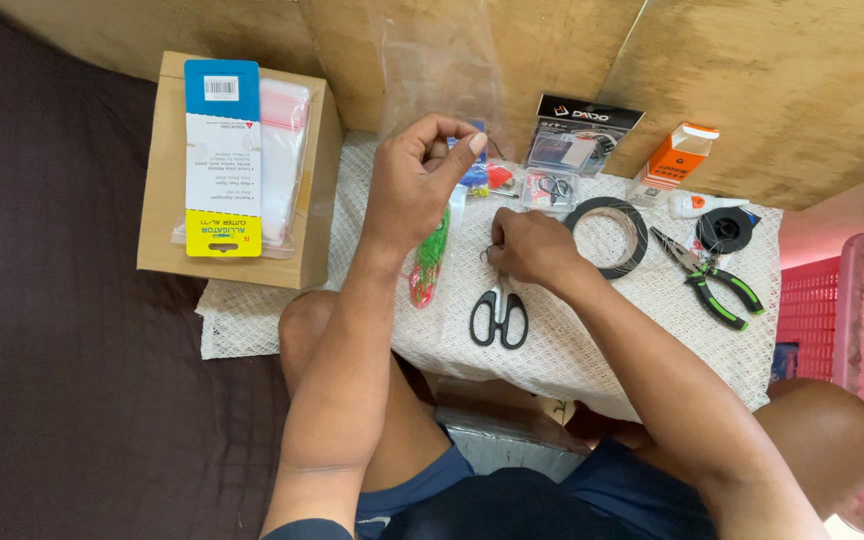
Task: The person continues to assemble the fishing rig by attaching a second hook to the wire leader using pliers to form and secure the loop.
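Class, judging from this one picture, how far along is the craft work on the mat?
Done: tools laid out, scissors, pliers and tape roll. In hand: the left hand pinches something too fine to see; the right hand holds a small ring. Left: the glue bottle lies untouched.

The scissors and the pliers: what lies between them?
In the head view, the person's right forearm crosses between scissors and pliers, over white mesh cloth.

White mesh cloth (592, 350) covered low surface; on it lay black-handled scissors (499, 316), green-handled pliers (714, 277), black tape ring (608, 236), glue bottle (704, 204), orange box (674, 159), small packets (578, 150).
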